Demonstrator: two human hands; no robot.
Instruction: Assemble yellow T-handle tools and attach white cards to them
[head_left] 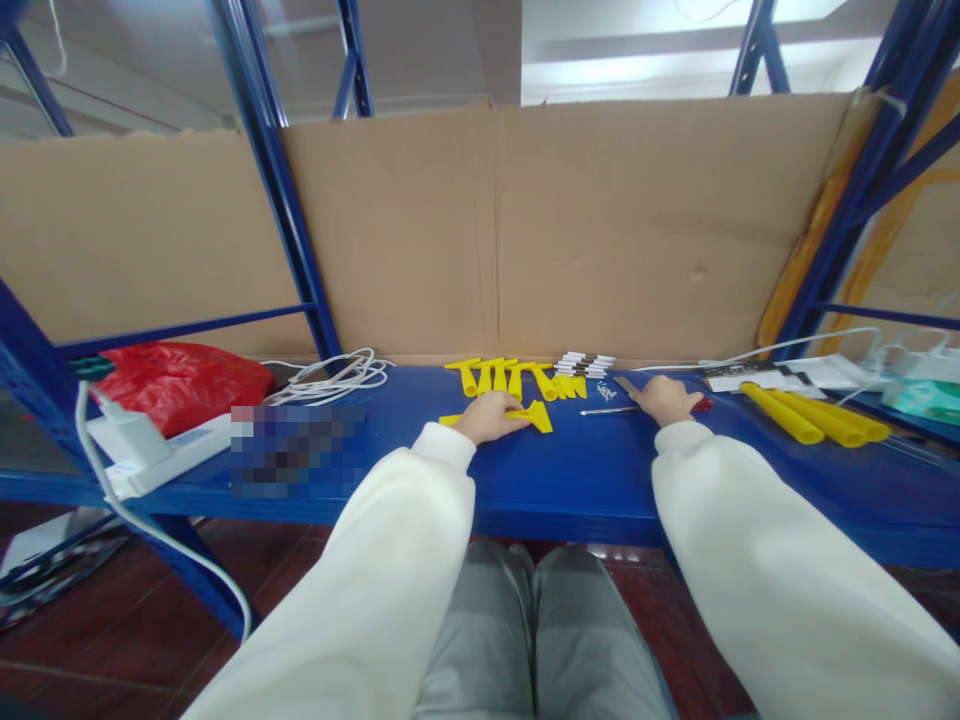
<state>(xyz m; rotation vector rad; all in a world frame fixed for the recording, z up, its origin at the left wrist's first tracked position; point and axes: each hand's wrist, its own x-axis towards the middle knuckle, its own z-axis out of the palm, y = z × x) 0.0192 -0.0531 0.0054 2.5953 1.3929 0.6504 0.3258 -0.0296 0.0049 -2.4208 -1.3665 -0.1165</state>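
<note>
My left hand (491,417) is closed around a yellow plastic T-shaped piece (539,416), whose flared end sticks out to the right. Over the red handle of a screwdriver (609,411) my right hand (666,400) is curled, with the shaft pointing left along the blue shelf. A flat greyish strip (625,384) lies against that hand's fingertips. Beyond my left hand, several more yellow T-shaped pieces (510,378) stand in a row. Small yellow wedge-like parts (571,387), a stack of white-and-black strips (585,365) and a little pile of screws (606,391) are between the hands.
Yellow tubes (817,418) lie at the right. Coiled white cable (349,375), a red plastic bag (184,385) and a white power strip (180,455) occupy the left. A cardboard panel (585,230) closes off the back of the blue shelf (555,495), between blue metal posts (277,180).
</note>
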